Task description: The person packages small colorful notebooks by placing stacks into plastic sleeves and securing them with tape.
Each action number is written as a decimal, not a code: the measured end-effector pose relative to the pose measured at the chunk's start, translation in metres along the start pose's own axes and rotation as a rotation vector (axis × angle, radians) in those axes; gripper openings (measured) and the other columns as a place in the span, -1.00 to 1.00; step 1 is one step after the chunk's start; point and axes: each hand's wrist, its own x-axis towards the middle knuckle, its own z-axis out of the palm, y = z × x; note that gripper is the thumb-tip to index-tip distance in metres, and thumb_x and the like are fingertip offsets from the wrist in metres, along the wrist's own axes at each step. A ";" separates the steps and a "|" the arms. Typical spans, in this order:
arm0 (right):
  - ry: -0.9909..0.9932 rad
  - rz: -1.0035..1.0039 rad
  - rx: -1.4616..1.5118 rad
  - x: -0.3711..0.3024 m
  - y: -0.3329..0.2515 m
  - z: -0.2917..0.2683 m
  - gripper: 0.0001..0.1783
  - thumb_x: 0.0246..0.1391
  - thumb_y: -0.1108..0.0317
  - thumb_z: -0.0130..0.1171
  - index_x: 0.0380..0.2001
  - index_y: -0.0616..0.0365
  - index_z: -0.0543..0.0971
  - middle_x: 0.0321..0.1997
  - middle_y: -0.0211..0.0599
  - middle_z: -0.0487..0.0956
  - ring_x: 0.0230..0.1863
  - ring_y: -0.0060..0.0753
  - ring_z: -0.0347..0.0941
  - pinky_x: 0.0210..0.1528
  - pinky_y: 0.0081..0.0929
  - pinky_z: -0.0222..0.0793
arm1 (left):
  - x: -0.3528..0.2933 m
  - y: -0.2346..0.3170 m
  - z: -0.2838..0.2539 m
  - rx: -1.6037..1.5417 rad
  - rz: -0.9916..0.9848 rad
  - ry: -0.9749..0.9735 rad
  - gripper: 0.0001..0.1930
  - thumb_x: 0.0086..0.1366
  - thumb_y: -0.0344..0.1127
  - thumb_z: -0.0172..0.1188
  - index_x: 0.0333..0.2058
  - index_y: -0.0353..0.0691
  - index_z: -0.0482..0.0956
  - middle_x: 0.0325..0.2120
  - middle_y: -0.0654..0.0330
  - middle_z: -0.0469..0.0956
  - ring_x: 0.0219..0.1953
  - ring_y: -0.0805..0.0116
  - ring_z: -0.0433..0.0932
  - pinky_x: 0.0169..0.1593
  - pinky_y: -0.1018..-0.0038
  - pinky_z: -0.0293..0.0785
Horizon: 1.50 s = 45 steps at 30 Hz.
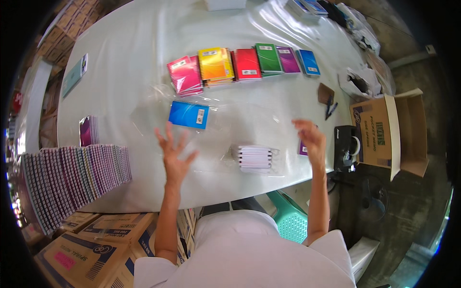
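The white pad stack (255, 159) lay between both empty, spread hands, nearer the right hand (312, 141) than the left hand (174, 152).

A stationery packing or stockroom workspace: a white table (120, 77) bears a row of coloured spiral notebooks (240, 65), a long stack of notebooks (72, 177) lines its left edge, and cardboard cartons (101, 245) stand on the bare concrete floor (403, 201).
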 end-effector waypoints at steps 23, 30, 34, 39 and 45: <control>-0.031 -0.118 -0.109 -0.058 0.013 0.079 -0.65 -0.35 0.41 0.46 -0.34 -0.04 0.69 0.19 -0.26 0.41 0.22 -0.14 0.25 0.23 -0.20 0.14 | 0.028 0.086 0.045 -0.047 0.470 -0.344 -0.51 -0.25 -0.12 0.50 -0.20 0.29 0.70 0.29 0.24 0.19 0.36 -0.18 -0.07 0.31 0.01 0.07; 0.019 -0.340 -0.333 -0.068 0.027 0.084 -0.67 -0.29 0.39 0.45 -0.35 0.03 0.60 0.27 -0.11 0.29 0.27 0.01 0.18 0.22 -0.15 0.18 | 0.016 0.077 0.049 -0.237 0.390 -0.364 -0.34 -0.32 -0.12 0.53 -0.07 0.26 0.64 0.31 0.10 0.12 0.36 -0.19 -0.08 0.30 -0.02 0.07; 0.046 -0.329 -0.226 -0.074 0.028 0.084 -0.64 -0.30 0.38 0.47 -0.33 0.05 0.58 0.27 -0.06 0.27 0.28 0.02 0.16 0.24 -0.14 0.17 | 0.021 0.076 0.045 -0.283 0.300 -0.391 -0.35 -0.30 -0.12 0.53 -0.07 0.26 0.64 0.31 0.10 0.13 0.36 -0.21 -0.06 0.28 -0.03 0.10; 0.090 -0.256 -0.120 -0.078 0.027 0.092 -0.76 -0.23 0.39 0.43 -0.41 0.08 0.59 0.27 -0.04 0.27 0.27 0.00 0.19 0.22 -0.17 0.22 | 0.013 0.076 0.063 -0.117 0.449 -0.247 -0.41 -0.25 -0.11 0.52 -0.10 0.22 0.66 0.28 0.09 0.18 0.34 -0.25 -0.01 0.27 -0.03 0.12; 0.149 -0.322 -0.236 -0.075 0.038 0.092 -0.73 -0.23 0.40 0.42 -0.37 0.06 0.59 0.30 -0.08 0.24 0.28 -0.02 0.19 0.24 -0.18 0.22 | 0.010 0.087 0.063 -0.237 0.338 -0.155 -0.50 -0.22 -0.11 0.51 -0.17 0.19 0.69 0.26 0.07 0.22 0.33 -0.29 0.00 0.25 -0.02 0.16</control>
